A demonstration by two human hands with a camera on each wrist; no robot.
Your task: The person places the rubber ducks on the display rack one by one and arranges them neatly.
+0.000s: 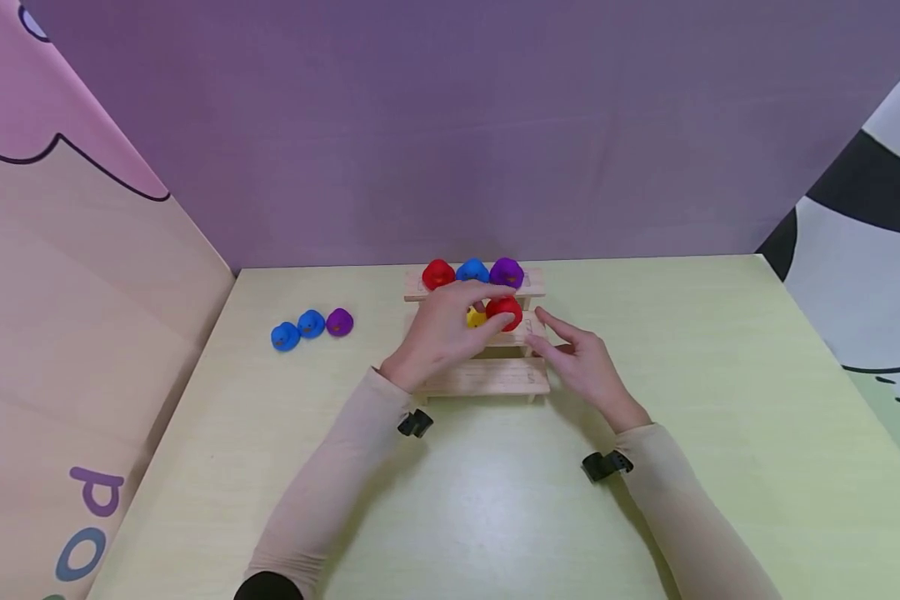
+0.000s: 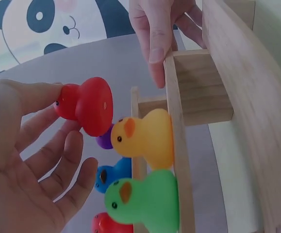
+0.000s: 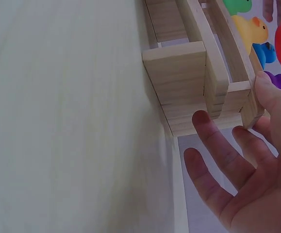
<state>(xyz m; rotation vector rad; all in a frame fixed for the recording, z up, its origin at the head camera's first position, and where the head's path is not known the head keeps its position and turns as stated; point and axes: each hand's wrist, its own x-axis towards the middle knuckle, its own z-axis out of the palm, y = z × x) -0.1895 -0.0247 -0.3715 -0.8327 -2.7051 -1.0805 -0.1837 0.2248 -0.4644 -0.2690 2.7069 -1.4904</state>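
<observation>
The left hand (image 1: 450,327) pinches a small red duck (image 1: 504,314) between thumb and fingertips, keeping it just clear of the middle step of a three-step wooden stand (image 1: 487,377). Seen from the head view, that duck is at about one o'clock from the stand's centre. At its nine o'clock, on the middle step, stands a yellow duck (image 1: 476,318); the left wrist view shows a green duck (image 2: 145,201) next to the yellow one.

The right hand (image 1: 581,362) is at the stand's three o'clock end, thumb and a finger set narrowly about the end of the middle step, other fingers spread.

On the top step, towards twelve o'clock, sit another red duck (image 1: 438,274), a blue duck (image 1: 472,271) and a purple duck (image 1: 506,272). Well apart, at nine o'clock on the table (image 1: 690,350), are two blue ducks (image 1: 285,337) and a second purple duck (image 1: 340,322).
</observation>
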